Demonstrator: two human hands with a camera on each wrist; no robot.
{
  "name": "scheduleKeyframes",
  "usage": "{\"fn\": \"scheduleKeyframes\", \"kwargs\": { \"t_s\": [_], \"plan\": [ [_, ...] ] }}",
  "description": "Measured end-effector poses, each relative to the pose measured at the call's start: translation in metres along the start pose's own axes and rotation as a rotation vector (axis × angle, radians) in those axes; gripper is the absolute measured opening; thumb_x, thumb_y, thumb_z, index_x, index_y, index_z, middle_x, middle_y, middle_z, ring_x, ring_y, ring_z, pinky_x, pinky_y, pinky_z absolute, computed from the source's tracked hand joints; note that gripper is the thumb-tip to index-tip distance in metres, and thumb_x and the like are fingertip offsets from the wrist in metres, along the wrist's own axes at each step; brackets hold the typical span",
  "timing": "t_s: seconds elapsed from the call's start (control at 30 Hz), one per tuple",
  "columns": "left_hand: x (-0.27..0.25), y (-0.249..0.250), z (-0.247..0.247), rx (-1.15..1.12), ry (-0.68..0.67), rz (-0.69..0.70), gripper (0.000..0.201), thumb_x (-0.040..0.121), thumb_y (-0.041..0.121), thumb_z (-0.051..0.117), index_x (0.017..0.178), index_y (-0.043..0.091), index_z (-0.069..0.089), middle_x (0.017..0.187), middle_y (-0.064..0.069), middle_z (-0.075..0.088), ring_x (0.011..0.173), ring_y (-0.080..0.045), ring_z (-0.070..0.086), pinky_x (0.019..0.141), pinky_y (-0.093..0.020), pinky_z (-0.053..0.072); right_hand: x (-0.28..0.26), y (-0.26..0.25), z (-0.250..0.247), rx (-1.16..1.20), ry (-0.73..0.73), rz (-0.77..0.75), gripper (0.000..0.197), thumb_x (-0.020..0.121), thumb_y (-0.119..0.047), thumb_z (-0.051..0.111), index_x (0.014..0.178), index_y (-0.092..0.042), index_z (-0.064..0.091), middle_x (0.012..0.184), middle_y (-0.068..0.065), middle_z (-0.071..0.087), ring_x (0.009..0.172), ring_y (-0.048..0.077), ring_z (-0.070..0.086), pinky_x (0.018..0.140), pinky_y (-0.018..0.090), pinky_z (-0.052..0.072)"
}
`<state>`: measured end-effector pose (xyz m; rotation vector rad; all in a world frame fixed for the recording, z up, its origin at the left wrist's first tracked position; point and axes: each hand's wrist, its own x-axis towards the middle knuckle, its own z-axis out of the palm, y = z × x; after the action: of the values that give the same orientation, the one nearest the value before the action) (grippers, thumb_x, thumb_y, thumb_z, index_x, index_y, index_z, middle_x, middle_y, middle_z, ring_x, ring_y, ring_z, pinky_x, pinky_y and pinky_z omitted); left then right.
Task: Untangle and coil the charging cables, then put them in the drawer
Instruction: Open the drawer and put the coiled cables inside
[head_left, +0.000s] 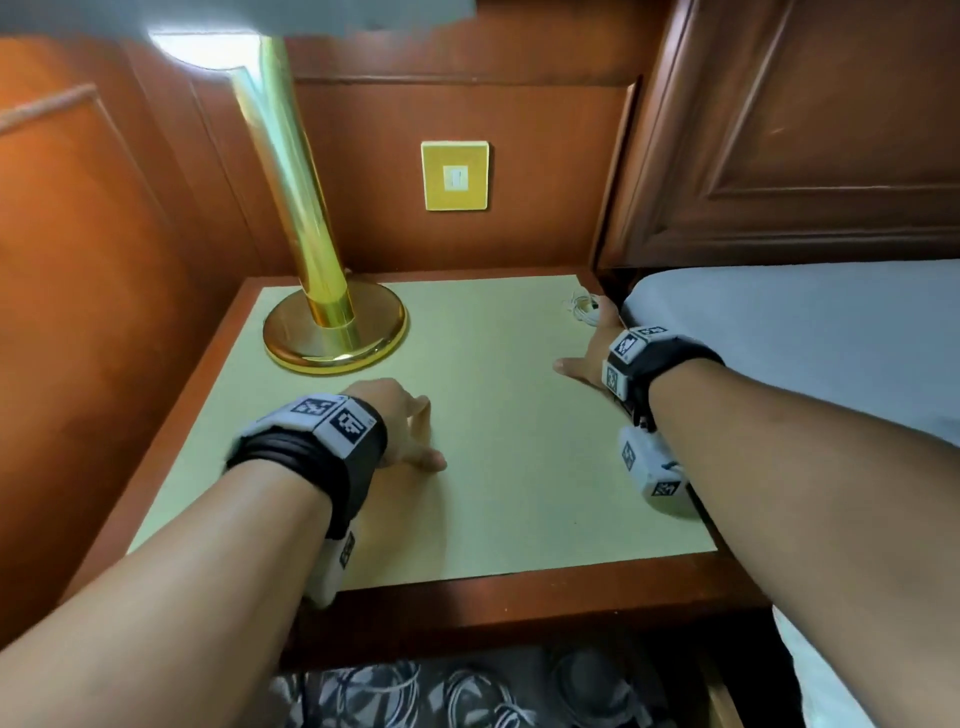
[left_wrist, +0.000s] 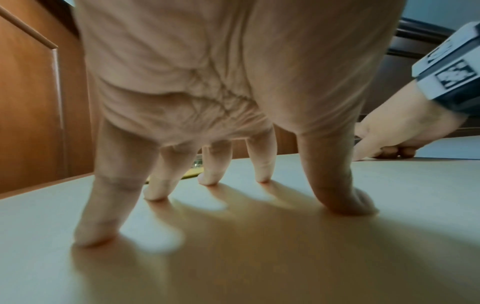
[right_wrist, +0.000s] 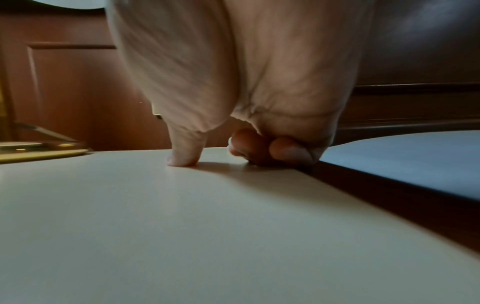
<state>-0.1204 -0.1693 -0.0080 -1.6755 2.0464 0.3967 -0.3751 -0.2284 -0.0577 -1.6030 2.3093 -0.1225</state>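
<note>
A small bundle of white charging cable lies at the back right corner of the nightstand top. My right hand rests just in front of it, thumb tip on the surface and the other fingers curled under; no cable shows inside them. Whether the knuckles touch the bundle I cannot tell. My left hand stands on spread, straight fingertips near the middle of the top and holds nothing. Below the front edge the drawer stands open, with white cable loops on a dark patterned lining.
A brass lamp stands at the back left of the top. A yellow wall switch sits on the wood panel behind. The bed mattress presses against the nightstand's right side, under a dark headboard.
</note>
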Motion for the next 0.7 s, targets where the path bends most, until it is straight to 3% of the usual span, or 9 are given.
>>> {"fn": "scheduleKeyframes", "kwargs": {
  "t_s": [0.07,0.17,0.33,0.43,0.53,0.57,0.63,0.7],
  "plan": [
    [0.011,-0.003,-0.002,0.007,0.005,0.003,0.094,0.084,0.066,0.064,0.159,0.029,0.019,0.154,-0.005,0.043,0.134,-0.027,0.048,0.107,-0.036,0.043,0.013,-0.005,-0.008,-0.071,-0.011,-0.012,0.111,0.091,-0.053,0.065,0.157,-0.009,-0.013,0.168,0.008,-0.003,0.154,0.029,0.012,0.122,0.040,0.018],
    [0.020,-0.006,-0.002,0.001,0.018,0.004,0.097,0.082,0.066,0.066,0.159,0.030,0.019,0.153,-0.004,0.044,0.134,-0.027,0.048,0.107,-0.036,0.043,0.015,-0.010,-0.018,-0.151,-0.011,-0.093,0.085,0.100,-0.051,0.050,0.158,-0.008,0.007,0.167,0.011,0.011,0.153,0.029,0.016,0.120,0.038,0.017],
    [0.009,-0.005,0.005,0.013,0.028,-0.004,0.084,0.091,0.063,0.057,0.158,0.026,0.023,0.151,-0.009,0.043,0.134,-0.029,0.047,0.107,-0.039,0.043,-0.012,-0.011,-0.026,-0.146,-0.108,-0.103,0.045,0.105,-0.027,0.049,0.145,-0.010,0.041,0.147,0.008,0.044,0.134,0.030,0.046,0.107,0.029,0.033],
    [-0.010,-0.001,0.023,0.000,0.063,-0.014,0.064,0.098,0.057,0.048,0.151,0.025,0.034,0.148,-0.012,0.041,0.131,-0.032,0.047,0.104,-0.042,0.045,-0.049,-0.004,-0.025,-0.082,-0.138,-0.089,0.026,0.104,-0.021,0.050,0.129,-0.015,0.046,0.113,0.009,0.045,0.099,0.023,0.047,0.080,0.027,0.040],
    [-0.039,0.002,0.048,-0.034,0.064,-0.037,0.053,0.098,0.054,0.049,0.141,0.023,0.044,0.139,-0.013,0.043,0.120,-0.034,0.053,0.096,-0.043,0.049,-0.103,0.006,-0.015,-0.074,-0.183,-0.081,0.024,0.102,-0.026,0.053,0.122,-0.012,0.049,0.093,0.004,0.049,0.073,0.018,0.045,0.055,0.027,0.031],
    [-0.056,0.004,0.056,-0.047,0.055,-0.013,0.050,0.098,0.051,0.050,0.138,0.021,0.047,0.132,-0.013,0.046,0.115,-0.032,0.054,0.091,-0.041,0.049,-0.121,0.010,-0.010,-0.075,-0.207,-0.099,0.027,0.100,-0.028,0.055,0.122,-0.013,0.050,0.093,0.003,0.053,0.071,0.016,0.045,0.055,0.027,0.031],
    [-0.093,0.004,0.065,-0.062,0.043,0.054,0.044,0.099,0.045,0.053,0.130,0.014,0.055,0.114,-0.011,0.054,0.101,-0.028,0.055,0.082,-0.034,0.046,-0.163,0.012,0.000,-0.060,-0.258,-0.165,0.026,0.097,-0.030,0.059,0.118,-0.016,0.051,0.106,0.005,0.058,0.081,0.018,0.051,0.063,0.028,0.036],
    [-0.133,0.001,0.072,-0.093,0.041,0.090,0.043,0.099,0.045,0.055,0.128,0.014,0.063,0.114,-0.009,0.065,0.103,-0.027,0.060,0.083,-0.031,0.046,-0.210,0.009,0.007,-0.072,-0.317,-0.280,0.022,0.096,-0.030,0.063,0.108,-0.017,0.050,0.110,0.004,0.057,0.091,0.020,0.051,0.072,0.027,0.035]
  ]
}}
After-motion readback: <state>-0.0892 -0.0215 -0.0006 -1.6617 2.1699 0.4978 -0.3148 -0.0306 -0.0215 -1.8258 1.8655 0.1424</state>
